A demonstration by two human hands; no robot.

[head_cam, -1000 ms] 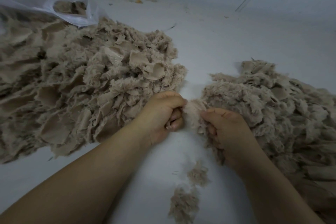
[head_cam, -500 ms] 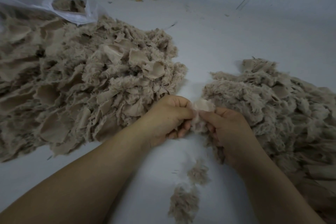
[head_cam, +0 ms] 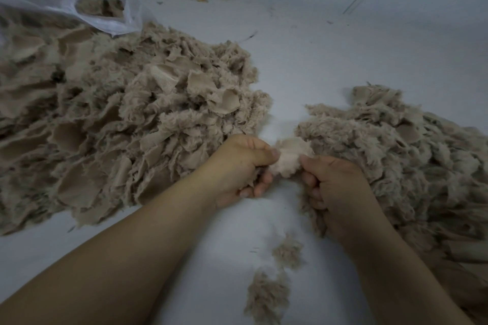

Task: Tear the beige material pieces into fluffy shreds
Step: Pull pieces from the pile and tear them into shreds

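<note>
At the far left we see a clear plastic bag [head_cam: 87,12] lying on the pale surface [head_cam: 343,60], with a few beige scraps showing through its opening. Just near of it spreads a large heap of beige material pieces [head_cam: 126,119], flat torn flaps mixed with fuzzy edges, filling most of the left half of the scene. Our left hand [head_cam: 240,169] rests at the near right edge of that heap, its fingers curled shut, thumb and forefinger pinching the left side of a small pale tuft [head_cam: 289,158] of the material. That tuft sits between the two hands, raised a little off the surface and fluffed out at its top. Our right hand [head_cam: 335,192] grips the tuft's right side, thumb pressed against it and the other fingers folded in; more beige fibre seems bunched under its palm, though we cannot tell how much. Near of the hands, two loose fluffy clumps [head_cam: 274,277] lie on the bare surface. To the right, touching the right hand, a second heap of fluffy shreds [head_cam: 401,155] runs off the right edge.
</note>
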